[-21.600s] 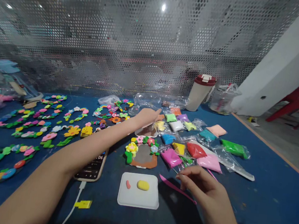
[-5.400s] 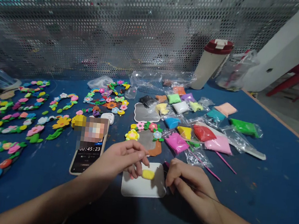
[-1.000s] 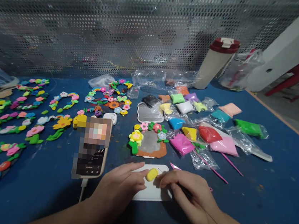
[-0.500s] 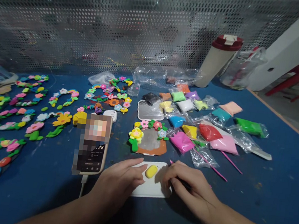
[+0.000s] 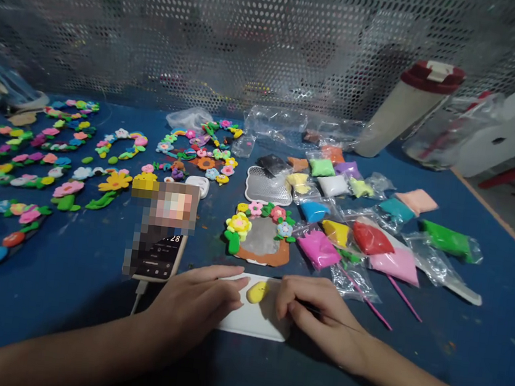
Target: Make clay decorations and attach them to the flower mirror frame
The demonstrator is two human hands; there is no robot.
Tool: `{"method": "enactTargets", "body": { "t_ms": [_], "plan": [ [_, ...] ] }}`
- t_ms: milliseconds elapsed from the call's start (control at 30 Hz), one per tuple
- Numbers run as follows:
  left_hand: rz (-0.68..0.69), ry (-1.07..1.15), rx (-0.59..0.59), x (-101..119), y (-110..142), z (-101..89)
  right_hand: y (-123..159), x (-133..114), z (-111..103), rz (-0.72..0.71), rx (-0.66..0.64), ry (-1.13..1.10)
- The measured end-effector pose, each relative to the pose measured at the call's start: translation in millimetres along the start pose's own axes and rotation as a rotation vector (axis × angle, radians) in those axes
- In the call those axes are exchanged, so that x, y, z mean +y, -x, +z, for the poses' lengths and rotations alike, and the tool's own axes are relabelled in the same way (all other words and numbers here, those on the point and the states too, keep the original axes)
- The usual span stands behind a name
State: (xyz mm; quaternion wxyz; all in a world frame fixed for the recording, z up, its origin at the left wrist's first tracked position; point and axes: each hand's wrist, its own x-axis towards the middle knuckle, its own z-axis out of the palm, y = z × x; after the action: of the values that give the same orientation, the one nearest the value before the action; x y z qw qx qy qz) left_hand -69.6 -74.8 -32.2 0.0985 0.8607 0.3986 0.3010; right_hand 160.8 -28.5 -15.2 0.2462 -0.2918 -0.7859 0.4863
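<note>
A small yellow clay piece (image 5: 257,292) lies on a white board (image 5: 254,326) in front of me, with thin dark marks on its top. My left hand (image 5: 201,298) rests at the board's left edge, fingers stretched out, the fingertips just left of the clay. At the right, my right hand (image 5: 322,318) is closed with curled fingers over the board, close to the clay; whatever sits inside its grip is hidden. Just beyond the board lies a small mirror (image 5: 256,239) rimmed with clay flowers, leaves and a brown lower edge.
Bagged coloured clay, including a magenta packet (image 5: 318,249), spreads at the right with pink sticks (image 5: 406,298). A phone (image 5: 157,256) on a cable lies left. Several flower-decorated frames (image 5: 121,143) fill the far left. A tumbler (image 5: 409,108) stands by the perforated metal screen (image 5: 210,39).
The view has shifted slightly. On the yellow clay, dark marks now show and its outline looks less even. The pink tip seen by my right hand is out of sight.
</note>
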Motion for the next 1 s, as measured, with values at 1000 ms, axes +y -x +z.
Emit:
{"method": "enactTargets", "body": {
  "t_ms": [1000],
  "plan": [
    [0.209, -0.014, -0.029, 4.2, -0.2, -6.7, 0.8, -1.8, 3.8, -0.016, -0.013, 0.03]
  ]
}}
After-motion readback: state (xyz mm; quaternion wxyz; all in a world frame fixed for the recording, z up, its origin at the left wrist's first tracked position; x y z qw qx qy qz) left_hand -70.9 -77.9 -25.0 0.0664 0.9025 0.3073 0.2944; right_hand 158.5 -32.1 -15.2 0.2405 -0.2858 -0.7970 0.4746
